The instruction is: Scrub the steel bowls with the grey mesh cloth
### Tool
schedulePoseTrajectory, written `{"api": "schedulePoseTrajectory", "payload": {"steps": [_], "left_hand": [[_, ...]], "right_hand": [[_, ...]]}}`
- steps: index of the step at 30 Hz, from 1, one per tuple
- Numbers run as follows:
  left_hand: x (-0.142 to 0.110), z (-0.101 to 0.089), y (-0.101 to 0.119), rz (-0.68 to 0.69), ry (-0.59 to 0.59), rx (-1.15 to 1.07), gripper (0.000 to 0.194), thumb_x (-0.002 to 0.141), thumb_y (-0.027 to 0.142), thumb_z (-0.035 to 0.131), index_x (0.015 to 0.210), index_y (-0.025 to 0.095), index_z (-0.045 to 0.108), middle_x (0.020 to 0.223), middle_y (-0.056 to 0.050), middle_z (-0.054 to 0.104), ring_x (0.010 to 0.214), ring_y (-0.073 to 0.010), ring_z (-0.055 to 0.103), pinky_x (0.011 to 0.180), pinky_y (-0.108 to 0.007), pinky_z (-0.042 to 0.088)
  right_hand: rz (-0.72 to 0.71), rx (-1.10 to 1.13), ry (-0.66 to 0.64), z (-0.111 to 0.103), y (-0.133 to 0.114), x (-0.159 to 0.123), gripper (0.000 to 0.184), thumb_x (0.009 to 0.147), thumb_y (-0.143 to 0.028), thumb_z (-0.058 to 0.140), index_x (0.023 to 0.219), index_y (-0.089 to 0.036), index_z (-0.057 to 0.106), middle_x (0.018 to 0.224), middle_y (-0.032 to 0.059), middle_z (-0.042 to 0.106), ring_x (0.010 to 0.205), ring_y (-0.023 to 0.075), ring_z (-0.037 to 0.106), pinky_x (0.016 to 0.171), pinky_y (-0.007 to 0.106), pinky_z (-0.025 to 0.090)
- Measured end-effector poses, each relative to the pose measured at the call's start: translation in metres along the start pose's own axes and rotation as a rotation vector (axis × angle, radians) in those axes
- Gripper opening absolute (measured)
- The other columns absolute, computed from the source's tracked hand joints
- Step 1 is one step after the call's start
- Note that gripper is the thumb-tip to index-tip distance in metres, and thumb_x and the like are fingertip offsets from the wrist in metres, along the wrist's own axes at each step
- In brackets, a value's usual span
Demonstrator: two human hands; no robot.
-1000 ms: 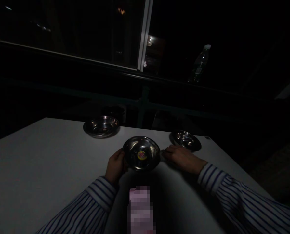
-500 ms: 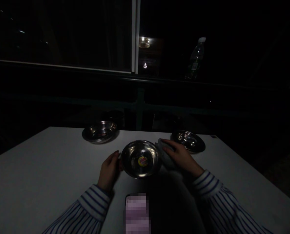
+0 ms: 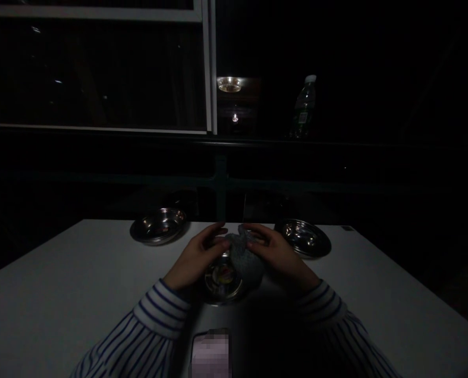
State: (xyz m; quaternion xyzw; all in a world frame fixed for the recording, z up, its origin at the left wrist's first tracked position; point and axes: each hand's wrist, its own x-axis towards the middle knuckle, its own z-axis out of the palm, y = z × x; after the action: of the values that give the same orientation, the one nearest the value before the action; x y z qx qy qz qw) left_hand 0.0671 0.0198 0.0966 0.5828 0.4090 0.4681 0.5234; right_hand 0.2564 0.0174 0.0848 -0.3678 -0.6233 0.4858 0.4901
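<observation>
A grey cloth (image 3: 246, 262) hangs bunched between my two hands, above a shiny metal bowl (image 3: 223, 286) on the white table. My right hand (image 3: 275, 253) pinches the cloth's upper right part between thumb and fingers. On the other side, my left hand (image 3: 198, 256) has its fingers curled, with the thumb tip at the cloth's left edge. The bowl lies with its hollow side up, a yellow and red label at its bottom. Cloth and hands cover its far and right parts.
Metal bowls stand at the table's far left (image 3: 158, 227) and far right (image 3: 304, 239). A phone (image 3: 211, 354) with a blurred screen lies near the front. Beyond the white table (image 3: 112, 294), a clear bottle (image 3: 305, 107) stands by the dark window. The scene is dim.
The bowl has gone from my left hand down onto the table. Both hands have come together at the cloth, which has moved left over the bowl. The view has tilted slightly up.
</observation>
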Motion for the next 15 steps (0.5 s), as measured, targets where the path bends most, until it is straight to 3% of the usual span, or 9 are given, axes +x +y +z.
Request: {"api": "schedulePoseTrajectory", "payload": {"steps": [3,7,10,15], "left_hand": [[0.006,0.010,0.000,0.007,-0.112,0.025,0.050,0.061,0.026,0.071,0.109,0.018,0.062,0.099,-0.007,0.068,0.088,-0.0202,0.063,0.075,-0.030,0.048],[0.010,0.008,-0.006,-0.011,-0.101,0.147,0.021,0.063,0.031,0.068,0.077,0.015,0.070,0.074,-0.005,0.069,0.069,-0.0185,0.061,0.063,-0.027,0.046],[0.011,0.005,-0.005,-0.066,-0.059,0.185,0.022,0.062,0.037,0.068,0.064,0.015,0.066,0.056,0.000,0.060,0.052,-0.0134,0.053,0.048,-0.023,0.038],[0.011,0.004,0.000,-0.018,-0.048,0.143,0.024,0.065,0.039,0.065,0.062,0.016,0.060,0.054,0.004,0.054,0.052,-0.0107,0.049,0.048,-0.021,0.037]], "right_hand": [[0.010,-0.022,0.011,-0.003,-0.002,-0.002,0.036,0.070,-0.025,0.063,0.104,-0.019,0.055,0.103,0.0066,0.062,0.096,0.0180,0.060,0.084,0.033,0.048],[0.027,-0.163,0.114,-0.012,-0.002,-0.003,0.037,0.068,-0.025,0.063,0.103,-0.019,0.055,0.099,0.0056,0.061,0.094,0.0187,0.059,0.078,0.032,0.048],[0.042,-0.207,0.153,-0.014,-0.005,-0.002,0.041,0.069,-0.024,0.062,0.109,-0.019,0.053,0.094,0.0045,0.061,0.088,0.0172,0.060,0.073,0.030,0.049],[0.028,-0.303,0.212,-0.010,-0.018,0.000,0.043,0.069,-0.019,0.061,0.111,-0.016,0.054,0.097,0.0056,0.063,0.088,0.0163,0.060,0.076,0.030,0.048]]}}
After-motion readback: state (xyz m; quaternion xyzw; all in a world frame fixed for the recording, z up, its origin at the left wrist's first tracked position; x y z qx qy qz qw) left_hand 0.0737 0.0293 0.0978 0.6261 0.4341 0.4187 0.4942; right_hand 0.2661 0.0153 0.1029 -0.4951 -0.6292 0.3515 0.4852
